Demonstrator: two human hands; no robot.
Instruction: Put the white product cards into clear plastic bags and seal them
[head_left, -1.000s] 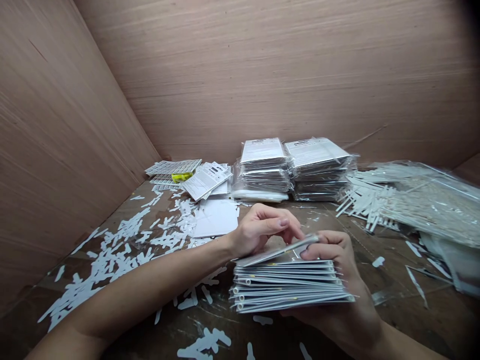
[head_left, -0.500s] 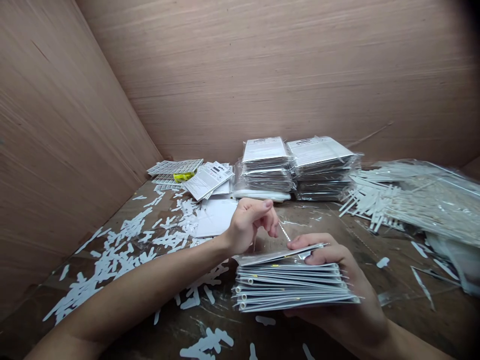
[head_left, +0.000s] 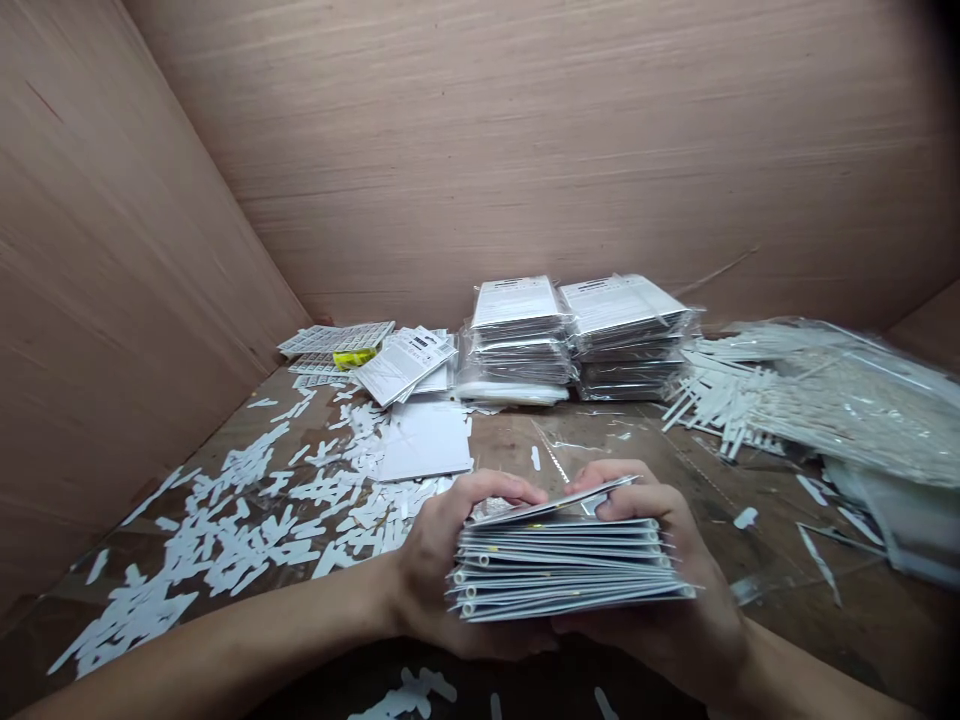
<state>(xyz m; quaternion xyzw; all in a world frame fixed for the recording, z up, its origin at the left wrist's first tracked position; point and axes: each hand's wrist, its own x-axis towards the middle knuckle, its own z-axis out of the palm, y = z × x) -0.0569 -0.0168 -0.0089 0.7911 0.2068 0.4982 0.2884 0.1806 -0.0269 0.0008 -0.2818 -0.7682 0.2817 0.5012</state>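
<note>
In hand, a thick stack of flat packets [head_left: 562, 565], held between both hands above the worktop [head_left: 615, 440], at the centre of the view and close to the body. Left hand [head_left: 450, 565] closed around the stack's left end, its fingers [head_left: 502, 487] curled over the top. Right hand [head_left: 694, 625] cupped beneath the right end, its fingers [head_left: 626, 503] pressed across the top packet [head_left: 551, 507]. Both grips firmly closed on the stack, though the exact pressure is impossible to tell. Top packet tilted, its right edge raised off the layers below, with a thin gap showing there. By the look of it, a stage of handling and evening the stack, with the next move calling for steady finger pressure on that raised packet. Ragged stack edges, uneven and easy to catch. Open brown board beyond the stack and to its right; white scraps [head_left: 225, 530] thick on the left, a white sheet [head_left: 424, 440] just behind the left hand, two bagged stacks [head_left: 517, 340] farther back, and a bag of white strips [head_left: 847, 400] on the right, with cardboard walls [head_left: 480, 150] closing in the space.
</note>
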